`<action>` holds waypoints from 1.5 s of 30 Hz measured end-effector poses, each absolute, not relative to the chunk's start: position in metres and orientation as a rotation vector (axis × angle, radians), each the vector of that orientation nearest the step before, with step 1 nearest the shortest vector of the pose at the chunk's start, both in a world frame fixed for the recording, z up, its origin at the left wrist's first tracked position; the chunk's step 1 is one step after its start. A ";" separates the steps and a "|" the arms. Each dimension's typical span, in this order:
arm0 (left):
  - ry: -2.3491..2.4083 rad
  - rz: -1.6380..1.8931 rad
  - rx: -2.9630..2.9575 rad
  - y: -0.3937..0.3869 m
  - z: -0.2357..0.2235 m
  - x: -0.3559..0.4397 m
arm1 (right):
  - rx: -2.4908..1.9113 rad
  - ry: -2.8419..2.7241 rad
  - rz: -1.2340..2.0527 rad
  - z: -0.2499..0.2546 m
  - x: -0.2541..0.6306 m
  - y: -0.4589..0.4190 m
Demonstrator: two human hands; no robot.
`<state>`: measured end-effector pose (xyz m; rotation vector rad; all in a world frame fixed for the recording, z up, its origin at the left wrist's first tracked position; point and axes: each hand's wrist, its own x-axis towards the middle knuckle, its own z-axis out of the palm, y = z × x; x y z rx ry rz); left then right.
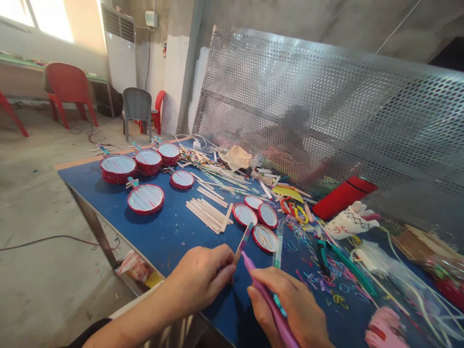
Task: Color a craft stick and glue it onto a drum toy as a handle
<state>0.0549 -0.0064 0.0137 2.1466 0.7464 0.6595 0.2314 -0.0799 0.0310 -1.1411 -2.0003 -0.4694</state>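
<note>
My left hand [206,270] pinches a flat wooden craft stick [239,250], held tilted up, its upper end coloured teal and purple. In my right hand [290,302] is a thick purple pen-like tool [266,295], its tip against or very close to the coloured part of the stick. Just beyond them lie several small round discs with red rims [267,215], one with short wooden pieces on it. Loose craft sticks [208,216] lie in rows to the left of these. Larger red-rimmed round pieces with stick necks [145,198] stand at the far left, some stacked.
The blue table [170,237] carries scattered rubber bands [319,285], teal-handled pliers [351,266], a red bottle [344,195], a patterned paper cup [350,222] and white cables at the right. Behind stands a perforated metal panel [326,96], a person visible through it. Chairs [137,106] stand at back left.
</note>
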 end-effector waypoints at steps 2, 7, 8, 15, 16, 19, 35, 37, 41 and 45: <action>0.753 0.654 2.145 -0.006 0.014 0.055 | -1.126 -2.001 -0.478 0.030 0.233 -0.081; 0.733 0.657 2.128 -0.006 0.014 0.054 | -1.212 -1.925 -0.561 0.027 0.237 -0.085; 0.730 0.658 2.126 -0.006 0.014 0.054 | -1.199 -1.933 -0.564 0.026 0.237 -0.086; 0.749 0.662 2.151 -0.006 0.014 0.055 | -1.186 -1.964 -0.508 0.027 0.232 -0.084; 0.752 0.662 2.154 -0.006 0.014 0.055 | -1.185 -1.967 -0.498 0.028 0.232 -0.084; 0.753 0.655 2.145 -0.006 0.015 0.055 | -1.187 -1.954 -0.503 0.028 0.231 -0.084; 0.748 0.664 2.144 -0.006 0.013 0.055 | -1.176 -1.931 -0.491 0.027 0.232 -0.085; 0.741 0.660 2.135 -0.007 0.014 0.054 | -1.187 -1.906 -0.510 0.027 0.232 -0.086; 0.744 0.651 2.131 -0.007 0.015 0.054 | -1.177 -1.894 -0.509 0.027 0.231 -0.087; 0.744 0.660 2.152 -0.006 0.015 0.055 | -1.152 -1.957 -0.512 0.029 0.233 -0.084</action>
